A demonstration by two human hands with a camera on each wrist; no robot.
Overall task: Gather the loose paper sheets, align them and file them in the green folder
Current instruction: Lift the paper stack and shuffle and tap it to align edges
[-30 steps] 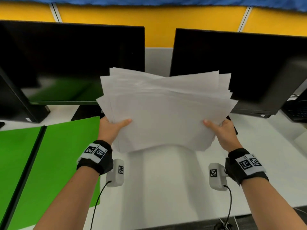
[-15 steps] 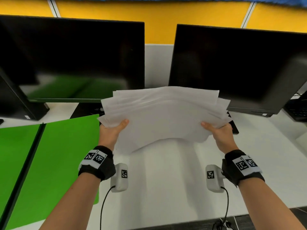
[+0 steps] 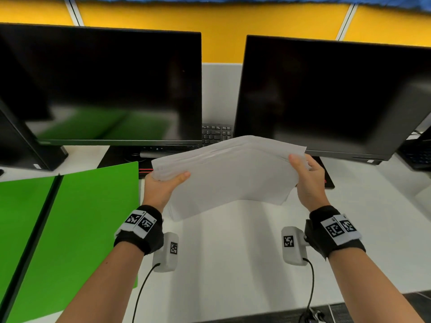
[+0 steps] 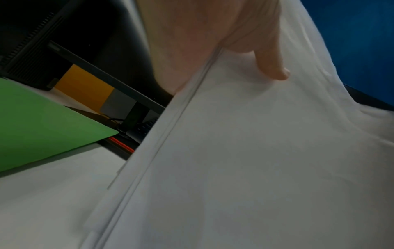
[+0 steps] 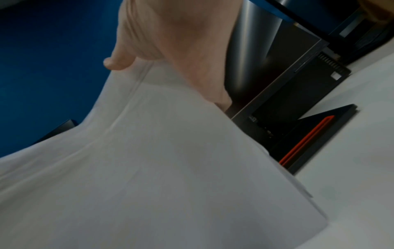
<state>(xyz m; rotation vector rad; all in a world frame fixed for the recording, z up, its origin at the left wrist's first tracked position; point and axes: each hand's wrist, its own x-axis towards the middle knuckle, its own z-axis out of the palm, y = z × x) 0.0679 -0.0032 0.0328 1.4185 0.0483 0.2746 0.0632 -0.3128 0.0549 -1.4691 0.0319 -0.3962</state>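
We hold the sheets (image 3: 228, 173) as one stack above the middle of the desk (image 3: 233, 252), between our left hand (image 3: 161, 187) and right hand (image 3: 307, 183). Each grip is closed on a side edge, thumb on top and fingers beneath. Gathering looks done; aligning is not, since the edges are staggered and the stack sags. The folder (image 3: 77, 229) lies open at the desk's left edge, just beside the left hand, with nothing filed in it. The head view shows both grips and the folder; the left wrist view alone shows the stepped side edges (image 4: 170, 134) up close, and the right wrist view a loose lower corner (image 5: 309, 219).
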